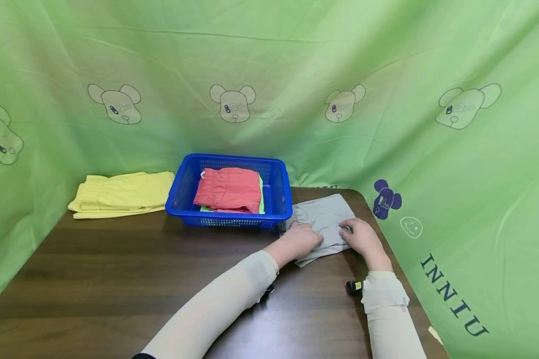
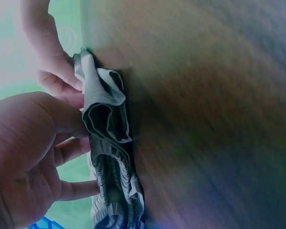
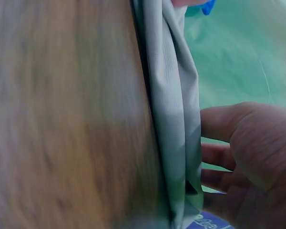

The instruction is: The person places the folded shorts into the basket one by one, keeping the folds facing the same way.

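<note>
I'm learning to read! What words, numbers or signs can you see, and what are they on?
"INNIU": green curtain.
Curtain, at the far edge of the table: part of a word, too hidden to read.
Pale bears: face writing too blurred to read.
Purple bear: writing too small.
Right sleeve: letters too small.
Yellow tag near that sleeve: too small to tell.
Smiley: a sign on the curtain, no words.

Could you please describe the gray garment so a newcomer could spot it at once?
On the table stands a blue basket. Just to its right lies the folded gray garment, under the left hand and right hand. Its gray sets it apart from the yellow garment and red garment.
</note>
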Motion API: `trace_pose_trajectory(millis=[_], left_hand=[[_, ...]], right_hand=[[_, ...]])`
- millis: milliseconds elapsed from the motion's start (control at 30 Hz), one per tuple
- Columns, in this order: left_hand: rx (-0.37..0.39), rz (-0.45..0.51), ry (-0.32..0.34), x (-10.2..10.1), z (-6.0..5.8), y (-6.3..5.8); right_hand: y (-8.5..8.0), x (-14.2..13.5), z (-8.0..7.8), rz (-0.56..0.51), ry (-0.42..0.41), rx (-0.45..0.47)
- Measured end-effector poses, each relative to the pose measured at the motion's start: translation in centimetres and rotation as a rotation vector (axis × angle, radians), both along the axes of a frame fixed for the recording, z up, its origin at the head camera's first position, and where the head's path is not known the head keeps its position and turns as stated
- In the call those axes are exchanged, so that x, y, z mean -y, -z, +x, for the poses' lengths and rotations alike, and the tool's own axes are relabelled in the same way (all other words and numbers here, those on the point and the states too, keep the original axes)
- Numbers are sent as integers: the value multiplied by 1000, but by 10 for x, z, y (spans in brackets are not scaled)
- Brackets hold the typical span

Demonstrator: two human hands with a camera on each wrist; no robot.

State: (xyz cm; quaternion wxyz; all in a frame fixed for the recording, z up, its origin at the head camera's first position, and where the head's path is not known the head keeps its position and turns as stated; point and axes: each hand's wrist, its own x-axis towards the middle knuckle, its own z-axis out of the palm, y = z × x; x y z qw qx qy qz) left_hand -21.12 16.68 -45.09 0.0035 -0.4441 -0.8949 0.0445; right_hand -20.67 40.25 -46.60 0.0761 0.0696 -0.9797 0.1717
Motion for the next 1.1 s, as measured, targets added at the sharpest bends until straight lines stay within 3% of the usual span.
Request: trace_pose_trajectory(millis=[333,700,1100], left_hand=[[23,-12,13,-6,10,-2],[-14,-58,-94,-17,40,-12],[-80,-63,-1,-6,45,-14]], right_hand=[[-8,-7,7,33,1,82],[-9,-2,14,21,-28,127],[-11,4,21,47,-42,165]])
